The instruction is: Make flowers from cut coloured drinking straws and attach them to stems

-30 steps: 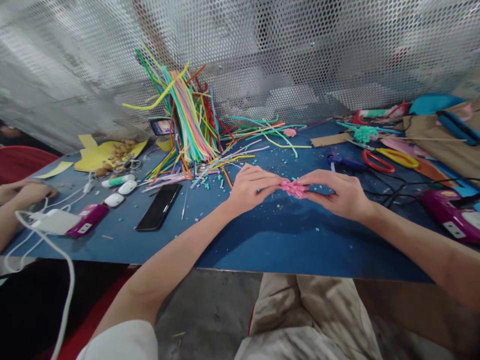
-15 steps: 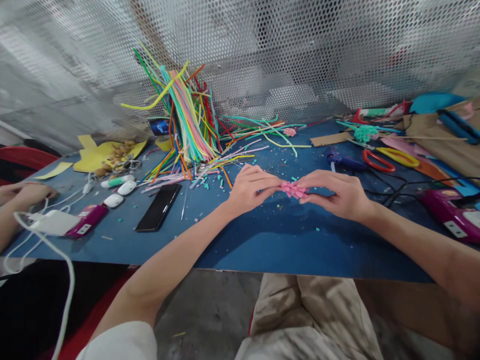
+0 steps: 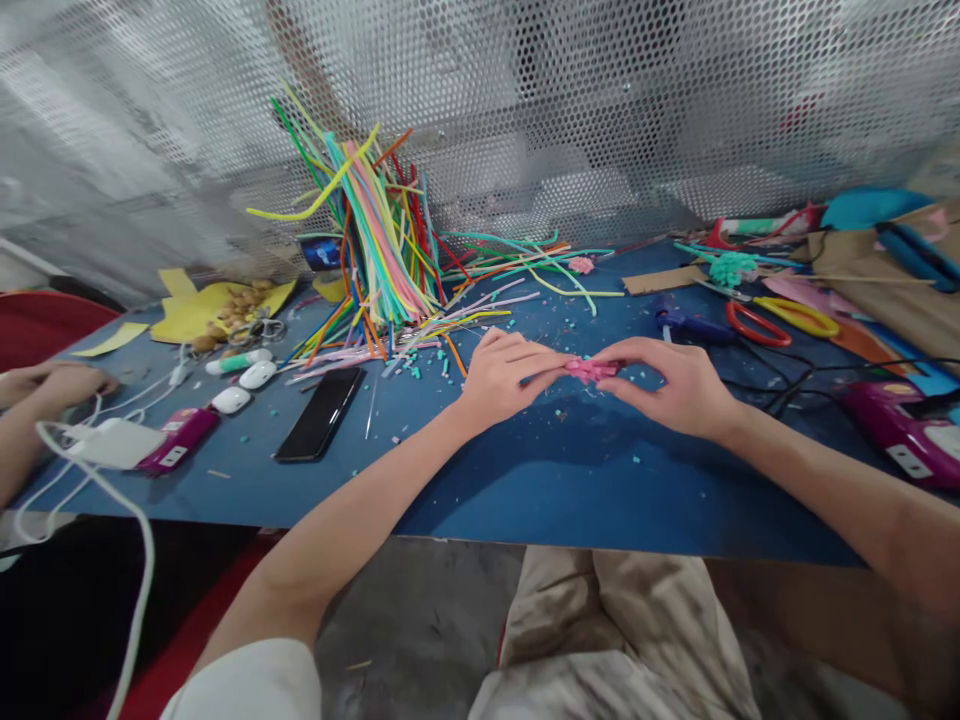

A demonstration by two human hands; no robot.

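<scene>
A small pink fuzzy piece (image 3: 592, 369) is held just above the blue table (image 3: 525, 490), between my two hands. The fingertips of my left hand (image 3: 510, 375) pinch its left end. On its right side, the thumb and fingertips of my right hand (image 3: 671, 385) close on it, with a gap between thumb and index finger further back. Small turquoise clippings (image 3: 561, 412) lie scattered around the hands. A second, paler pink piece (image 3: 580, 265) rests further back, beside loose coloured stems (image 3: 540, 262).
A bundle of coloured stems (image 3: 375, 230) stands at the back. A black phone (image 3: 319, 415) lies left of my arm. Scissors (image 3: 757, 323), a glue gun (image 3: 694, 325), cables and a purple power strip (image 3: 900, 430) are right. Another person's hands (image 3: 64, 385) rest far left.
The pink piece has turned slightly between my fingertips and looks flatter. My right thumb and fingers have shifted a little on it. The whole view has moved slightly.
</scene>
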